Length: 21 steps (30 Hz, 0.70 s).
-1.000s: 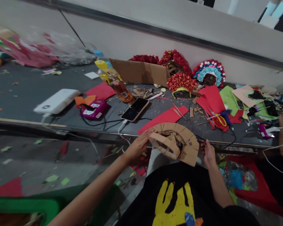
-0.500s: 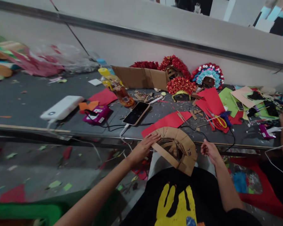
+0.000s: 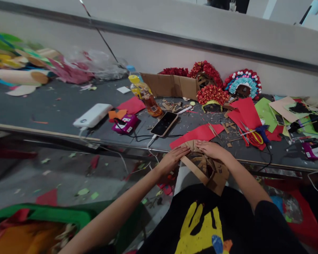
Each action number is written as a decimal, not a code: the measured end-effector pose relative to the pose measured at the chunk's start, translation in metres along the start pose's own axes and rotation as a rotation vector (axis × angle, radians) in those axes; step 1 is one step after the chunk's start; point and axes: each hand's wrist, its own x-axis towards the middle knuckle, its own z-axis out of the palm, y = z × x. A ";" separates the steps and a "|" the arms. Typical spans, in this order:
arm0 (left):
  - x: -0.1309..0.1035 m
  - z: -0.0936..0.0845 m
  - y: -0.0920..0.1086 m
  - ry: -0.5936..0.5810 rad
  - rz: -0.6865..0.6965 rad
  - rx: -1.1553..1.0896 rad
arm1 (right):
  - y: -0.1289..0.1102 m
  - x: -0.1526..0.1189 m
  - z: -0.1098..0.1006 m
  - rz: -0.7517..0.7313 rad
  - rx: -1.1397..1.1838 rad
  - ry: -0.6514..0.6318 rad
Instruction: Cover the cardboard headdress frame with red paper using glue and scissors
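At the dark grey worktop point(image 3: 55, 109), your left hand point(image 3: 173, 158) grasps the upper left rim of a brown, fan-shaped cardboard piece point(image 3: 218, 181) over your lap point(image 3: 182, 180), its arc running down rightward. Your right hand point(image 3: 212, 150) touches that rim too, covering the arc's top; its thumb is hidden, so you cannot tell whether that grip is closed.

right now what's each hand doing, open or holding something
Left hand: laid on the curved cardboard piece; whether it grips can't be told.
Right hand: on the same piece's far edge; grip can't be told either.
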 end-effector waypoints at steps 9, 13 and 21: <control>0.007 -0.005 0.004 -0.071 -0.036 0.057 | 0.027 0.006 0.017 -0.025 0.042 -0.017; 0.011 -0.002 0.002 -0.072 -0.010 0.019 | 0.022 0.002 0.011 -0.048 0.067 -0.017; 0.015 0.000 0.002 -0.101 -0.020 0.007 | 0.015 0.000 0.006 -0.045 0.047 -0.025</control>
